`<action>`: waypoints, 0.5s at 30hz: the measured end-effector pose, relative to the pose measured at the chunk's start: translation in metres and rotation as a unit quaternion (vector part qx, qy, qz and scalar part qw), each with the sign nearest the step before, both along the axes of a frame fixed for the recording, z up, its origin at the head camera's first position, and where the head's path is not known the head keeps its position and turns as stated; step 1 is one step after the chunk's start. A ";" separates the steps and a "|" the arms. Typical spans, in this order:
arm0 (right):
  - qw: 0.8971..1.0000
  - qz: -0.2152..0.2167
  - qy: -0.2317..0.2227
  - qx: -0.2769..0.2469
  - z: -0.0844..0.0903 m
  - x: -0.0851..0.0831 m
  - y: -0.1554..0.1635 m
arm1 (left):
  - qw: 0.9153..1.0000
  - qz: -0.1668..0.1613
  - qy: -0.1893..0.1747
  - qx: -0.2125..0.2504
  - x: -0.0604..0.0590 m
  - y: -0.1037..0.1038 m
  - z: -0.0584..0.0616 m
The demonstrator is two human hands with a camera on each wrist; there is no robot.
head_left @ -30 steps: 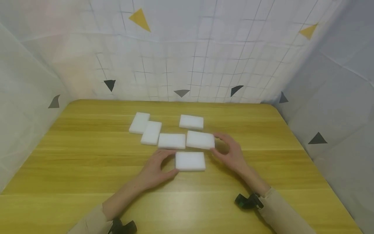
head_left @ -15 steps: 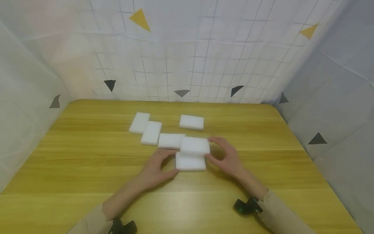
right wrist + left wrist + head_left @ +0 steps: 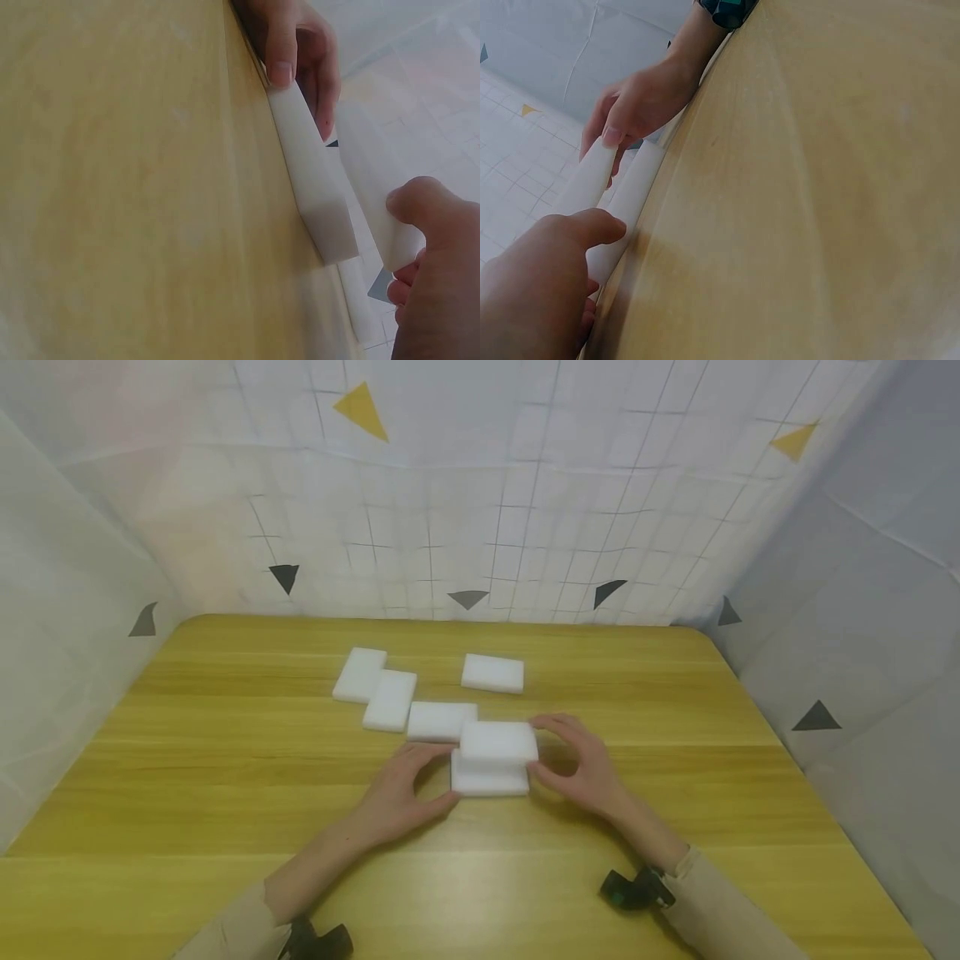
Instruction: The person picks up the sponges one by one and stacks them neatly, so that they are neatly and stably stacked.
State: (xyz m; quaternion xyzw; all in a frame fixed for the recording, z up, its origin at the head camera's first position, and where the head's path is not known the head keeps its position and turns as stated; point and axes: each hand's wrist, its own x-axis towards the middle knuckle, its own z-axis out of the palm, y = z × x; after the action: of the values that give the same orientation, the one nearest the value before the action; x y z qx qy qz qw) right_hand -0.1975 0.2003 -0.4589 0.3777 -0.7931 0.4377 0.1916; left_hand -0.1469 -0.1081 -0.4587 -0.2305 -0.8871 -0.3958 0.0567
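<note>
A white sponge block [image 3: 498, 741] is pinched at its right end by my right hand [image 3: 588, 770], thumb on the near edge and fingers on the far one. It hovers above a second white sponge [image 3: 489, 785] lying flat on the table, hiding that one's far part. My left hand [image 3: 399, 797] grips the left end of this lower sponge. From the right wrist, a gap shows between the raised sponge [image 3: 373, 180] and the lower sponge [image 3: 304, 150]. In the left wrist view, the left thumb [image 3: 600, 227] presses the lower sponge's near edge.
Behind the hands, more white sponges lie flat: one [image 3: 441, 721] just beyond the left fingers, two touching ones [image 3: 389, 700] farther left, and a single one [image 3: 492, 673] toward the back. The wooden table [image 3: 480, 893] meets a white cloth wall [image 3: 420, 527] behind.
My right hand has lifted its sponge from beside another one and carried it left and toward me, over the lower sponge. The left hand has stayed in place.
</note>
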 end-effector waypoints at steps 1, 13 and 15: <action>1.000 0.001 0.002 0.000 0.000 0.000 0.000 | 1.000 0.001 -0.002 0.000 0.000 0.000 0.000; 0.999 0.027 0.025 -0.004 0.003 0.002 -0.003 | 1.000 0.006 -0.010 0.000 0.001 0.000 0.002; 0.999 0.035 0.025 -0.004 0.009 0.006 -0.006 | 1.000 0.007 -0.009 -0.002 0.001 0.001 0.002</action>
State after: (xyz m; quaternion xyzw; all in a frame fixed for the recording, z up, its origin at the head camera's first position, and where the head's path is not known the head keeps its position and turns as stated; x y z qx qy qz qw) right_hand -0.1917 0.1946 -0.4502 0.4151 -0.7726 0.4380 0.1973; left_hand -0.1454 -0.1075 -0.4567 -0.2210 -0.8898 -0.3960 0.0514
